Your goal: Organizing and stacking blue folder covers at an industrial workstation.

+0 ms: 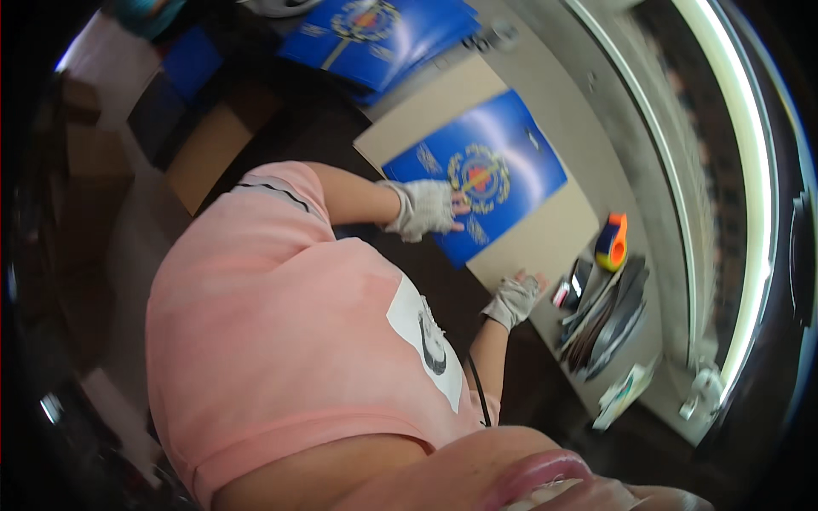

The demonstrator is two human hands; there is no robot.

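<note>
A glossy blue printed sheet (520, 153) with a round yellow-and-red emblem lies on a larger beige board (554, 234) on the table. My left hand (424, 209), in a light fingerless glove, rests its outstretched fingertips on the sheet's near edge, beside the emblem. At the board's lower corner is my right hand (513, 301), gloved the same way. Its fingers are apart and touch or nearly touch the board's edge; nothing shows in its grasp.
A stack of similar blue sheets (417, 51) lies farther left on the grey table (588, 111). Near my right hand are an orange-and-yellow tape dispenser (613, 243), a pile of dark strips (605, 315) and a pale packet (625, 396). A bright light tube (754, 255) runs along the far side.
</note>
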